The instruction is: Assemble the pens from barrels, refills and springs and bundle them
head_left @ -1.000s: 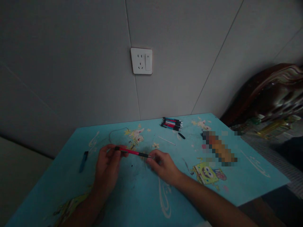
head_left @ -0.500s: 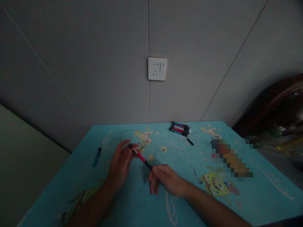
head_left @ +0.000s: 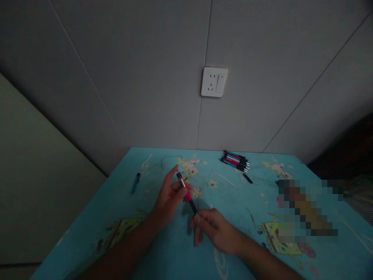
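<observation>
A red and black pen (head_left: 189,195) slants between my two hands above the table. Partway along its barrel, my left hand (head_left: 169,201) is closed on it with thumb and fingers, while the index finger stretches up beside the black top end. My right hand (head_left: 214,228) pinches the lower black end, and its fingertips hide the tip. Beyond my hands lie a thin white stick like a pen refill (head_left: 227,181) and a small black tube-like piece (head_left: 247,178). A blue pen part with a dark end (head_left: 135,183) rests to the left.
Several pens (head_left: 234,161) lie in a row near the table's back edge. The table (head_left: 175,256) has a turquoise cartoon cover and stands against a grey wall with a white socket (head_left: 214,82). A blurred-out brownish object (head_left: 310,208) lies at right.
The view has turned, so the scene sits further right. My left hand has moved from the pen's top end to its barrel, with the index finger now raised. The right hand still pinches the lower end.
</observation>
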Action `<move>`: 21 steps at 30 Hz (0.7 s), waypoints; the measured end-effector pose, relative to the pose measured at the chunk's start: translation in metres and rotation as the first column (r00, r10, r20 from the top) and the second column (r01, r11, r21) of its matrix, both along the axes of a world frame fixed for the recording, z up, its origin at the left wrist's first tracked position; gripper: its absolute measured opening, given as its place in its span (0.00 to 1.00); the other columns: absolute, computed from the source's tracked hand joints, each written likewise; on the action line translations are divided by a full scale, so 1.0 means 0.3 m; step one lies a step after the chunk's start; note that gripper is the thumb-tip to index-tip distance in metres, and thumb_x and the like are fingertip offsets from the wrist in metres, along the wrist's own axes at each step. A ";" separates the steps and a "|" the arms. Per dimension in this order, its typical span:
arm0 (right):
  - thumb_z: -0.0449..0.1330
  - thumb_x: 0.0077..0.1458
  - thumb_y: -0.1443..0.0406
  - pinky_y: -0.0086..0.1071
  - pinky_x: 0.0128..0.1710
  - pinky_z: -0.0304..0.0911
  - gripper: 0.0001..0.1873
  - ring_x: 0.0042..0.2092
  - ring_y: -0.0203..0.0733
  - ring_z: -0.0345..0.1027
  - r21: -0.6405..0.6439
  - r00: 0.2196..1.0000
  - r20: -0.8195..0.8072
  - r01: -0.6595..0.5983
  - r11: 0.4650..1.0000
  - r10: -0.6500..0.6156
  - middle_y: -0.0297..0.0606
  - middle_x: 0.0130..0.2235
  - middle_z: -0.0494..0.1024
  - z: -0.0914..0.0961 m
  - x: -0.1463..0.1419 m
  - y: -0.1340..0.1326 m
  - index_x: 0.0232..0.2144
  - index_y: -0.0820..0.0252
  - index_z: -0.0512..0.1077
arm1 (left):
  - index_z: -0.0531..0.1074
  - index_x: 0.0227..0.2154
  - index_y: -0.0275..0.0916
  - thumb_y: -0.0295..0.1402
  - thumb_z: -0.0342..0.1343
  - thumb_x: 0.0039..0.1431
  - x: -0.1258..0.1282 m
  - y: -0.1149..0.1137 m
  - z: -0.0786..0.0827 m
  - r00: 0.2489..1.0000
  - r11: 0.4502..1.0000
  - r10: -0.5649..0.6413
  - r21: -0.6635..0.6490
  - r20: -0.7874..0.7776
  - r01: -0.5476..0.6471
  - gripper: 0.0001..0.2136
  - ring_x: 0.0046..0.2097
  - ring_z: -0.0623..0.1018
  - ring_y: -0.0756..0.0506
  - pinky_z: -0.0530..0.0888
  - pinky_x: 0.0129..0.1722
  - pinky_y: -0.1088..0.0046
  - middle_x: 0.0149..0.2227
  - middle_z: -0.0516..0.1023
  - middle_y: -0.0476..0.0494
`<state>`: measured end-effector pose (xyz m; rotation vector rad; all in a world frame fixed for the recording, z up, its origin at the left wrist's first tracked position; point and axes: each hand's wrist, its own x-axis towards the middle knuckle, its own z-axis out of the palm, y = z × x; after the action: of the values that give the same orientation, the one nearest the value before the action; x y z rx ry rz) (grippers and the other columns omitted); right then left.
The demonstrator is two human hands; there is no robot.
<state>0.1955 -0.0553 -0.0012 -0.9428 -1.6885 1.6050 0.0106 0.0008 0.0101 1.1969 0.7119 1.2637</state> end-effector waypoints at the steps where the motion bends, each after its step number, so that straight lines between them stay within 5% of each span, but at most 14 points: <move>1: 0.48 0.67 0.51 0.29 0.27 0.64 0.24 0.23 0.35 0.67 -0.088 0.995 -0.099 -0.037 0.995 0.028 0.38 0.24 0.77 -0.002 -0.004 -0.002 0.36 0.64 0.73 | 0.44 0.67 0.49 0.33 0.57 0.63 -0.001 0.000 -0.002 1.000 1.000 -0.012 -0.004 0.017 0.013 0.35 0.33 0.78 0.50 0.75 0.36 0.72 0.39 0.79 0.45; 5: 0.49 0.66 0.51 0.29 0.25 0.64 0.25 0.20 0.35 0.67 -0.275 0.928 -0.360 -0.201 0.940 0.093 0.39 0.22 0.77 -0.010 -0.014 -0.007 0.38 0.67 0.74 | 0.41 0.67 0.50 0.34 0.57 0.63 0.000 0.004 -0.009 0.995 0.998 -0.056 -0.002 0.080 0.057 0.37 0.32 0.78 0.50 0.74 0.35 0.71 0.37 0.79 0.46; 10: 0.48 0.67 0.51 0.30 0.24 0.64 0.26 0.20 0.37 0.68 -0.296 0.937 -0.341 -0.180 0.938 0.072 0.40 0.24 0.78 -0.005 -0.009 0.002 0.43 0.68 0.74 | 0.42 0.67 0.49 0.35 0.57 0.64 0.002 0.011 0.000 0.992 0.997 -0.072 -0.028 0.105 0.076 0.35 0.31 0.77 0.50 0.73 0.32 0.73 0.37 0.79 0.46; 13: 0.46 0.67 0.50 0.29 0.25 0.63 0.27 0.21 0.36 0.67 -0.175 0.983 -0.165 0.046 0.984 -0.076 0.40 0.24 0.78 0.006 0.005 0.017 0.44 0.68 0.74 | 0.47 0.66 0.49 0.35 0.56 0.64 -0.001 0.017 0.013 0.995 0.998 -0.023 -0.058 0.100 0.029 0.32 0.32 0.76 0.50 0.73 0.32 0.74 0.37 0.78 0.46; 16: 0.46 0.68 0.51 0.28 0.26 0.61 0.26 0.23 0.35 0.66 0.073 0.958 0.038 0.282 0.957 -0.286 0.36 0.24 0.76 0.011 0.033 0.035 0.43 0.65 0.74 | 0.49 0.65 0.47 0.36 0.56 0.64 -0.005 0.027 0.017 0.997 0.996 0.019 -0.086 0.069 -0.013 0.31 0.32 0.76 0.50 0.74 0.33 0.73 0.37 0.77 0.45; 21: 0.46 0.69 0.53 0.27 0.26 0.60 0.23 0.24 0.35 0.65 0.309 0.893 0.200 0.334 0.890 -0.404 0.31 0.23 0.73 0.006 0.072 0.052 0.41 0.62 0.74 | 0.52 0.63 0.44 0.37 0.58 0.62 -0.008 0.035 0.011 0.999 0.994 0.033 -0.108 0.022 -0.030 0.30 0.31 0.75 0.49 0.73 0.30 0.74 0.35 0.77 0.46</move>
<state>0.2172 -0.0396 0.0007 -1.2872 -1.7101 1.0054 0.0081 0.0114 0.0136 1.0851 0.7746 1.2476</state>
